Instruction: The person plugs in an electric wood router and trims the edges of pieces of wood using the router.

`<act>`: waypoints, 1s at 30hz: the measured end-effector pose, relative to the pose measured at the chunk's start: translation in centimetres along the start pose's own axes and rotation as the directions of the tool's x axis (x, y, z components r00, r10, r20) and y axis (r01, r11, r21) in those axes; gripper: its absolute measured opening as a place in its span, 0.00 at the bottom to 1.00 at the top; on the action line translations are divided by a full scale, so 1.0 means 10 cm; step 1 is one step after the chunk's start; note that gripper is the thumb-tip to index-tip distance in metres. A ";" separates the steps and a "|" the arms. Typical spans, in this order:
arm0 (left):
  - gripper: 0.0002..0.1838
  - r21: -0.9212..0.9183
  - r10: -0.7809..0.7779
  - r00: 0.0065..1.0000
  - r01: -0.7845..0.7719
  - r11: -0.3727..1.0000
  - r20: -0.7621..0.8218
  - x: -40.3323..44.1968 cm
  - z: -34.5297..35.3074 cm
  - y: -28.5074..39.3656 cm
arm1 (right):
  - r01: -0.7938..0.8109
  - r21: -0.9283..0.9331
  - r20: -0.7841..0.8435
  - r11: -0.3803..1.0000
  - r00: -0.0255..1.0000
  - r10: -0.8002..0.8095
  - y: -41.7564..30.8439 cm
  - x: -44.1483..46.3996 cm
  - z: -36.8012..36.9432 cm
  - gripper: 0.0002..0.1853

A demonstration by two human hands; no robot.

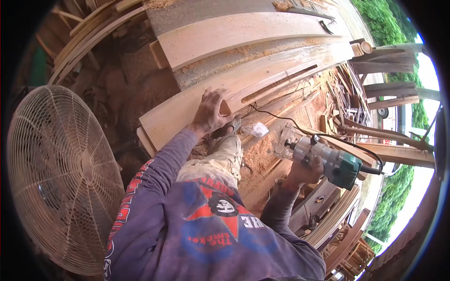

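Note:
My left hand (211,111) is closed around the near end of a narrow wooden bar (273,80), its fingers over the end and top. A long slot runs along the bar's face. The bar lies against a wide pale board (183,108) on the bench. Off to the right, my right hand (307,172) grips a trim router (323,158) with a green motor housing and a clear base. The router is held in the air, tilted, apart from the wood. Its black cord (300,127) loops back toward the bar.
A large round fan (65,178) stands close on my left. Another long board (243,38) lies farther back, with a dark curved tool (326,27) on it. Wood shavings (262,157) and a clear plastic bag (255,129) lie below the bar. Stacked timber (337,206) is on the right.

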State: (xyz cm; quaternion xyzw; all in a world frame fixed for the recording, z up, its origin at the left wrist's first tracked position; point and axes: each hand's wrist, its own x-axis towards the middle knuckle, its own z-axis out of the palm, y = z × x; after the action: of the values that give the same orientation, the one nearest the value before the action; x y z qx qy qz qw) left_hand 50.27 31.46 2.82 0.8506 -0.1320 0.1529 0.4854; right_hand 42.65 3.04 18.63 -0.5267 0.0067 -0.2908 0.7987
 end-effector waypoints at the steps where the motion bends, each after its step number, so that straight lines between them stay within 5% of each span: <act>1: 0.40 0.044 0.051 0.998 -0.050 0.998 -0.020 0.01 -0.01 0.03 | 0.020 0.023 -0.016 1.000 1.000 -0.020 -0.08 -0.03 -0.01 0.36; 7: 0.37 0.028 0.019 1.000 -0.020 0.999 0.016 -0.07 0.01 -0.12 | 0.107 -0.033 -0.040 0.994 0.993 -0.108 -0.12 -0.25 0.14 0.40; 9: 0.38 0.224 0.000 0.999 -0.009 0.975 0.044 -0.11 -0.02 -0.12 | 0.106 -0.075 -0.010 0.992 0.994 -0.107 -0.04 -0.24 0.26 0.40; 12: 0.38 0.274 -0.009 1.000 0.008 0.962 0.005 -0.11 -0.04 -0.09 | 0.164 -0.087 0.061 0.983 0.985 -0.159 0.18 -0.02 0.67 0.39; 22: 0.40 0.186 -0.120 0.992 0.110 0.976 0.042 -0.08 -0.14 -0.08 | 0.157 -0.331 0.227 0.931 0.970 -0.083 1.21 1.16 1.31 0.30; 24: 0.39 0.176 -0.068 0.997 0.061 0.983 0.031 -0.07 -0.14 -0.13 | 0.302 -0.435 0.284 0.848 0.940 -0.189 1.36 1.24 1.39 0.28; 30: 0.39 0.159 -0.076 0.997 0.072 0.985 0.016 -0.05 -0.16 -0.14 | 0.344 -0.435 0.348 0.832 0.917 -0.196 1.70 1.36 1.33 0.28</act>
State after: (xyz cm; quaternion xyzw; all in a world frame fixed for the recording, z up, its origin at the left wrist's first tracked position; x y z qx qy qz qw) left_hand 50.13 33.57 2.28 0.8925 -0.0930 0.1353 0.4201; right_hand 65.94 12.39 14.23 -0.7430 -0.1122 -0.3104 0.5823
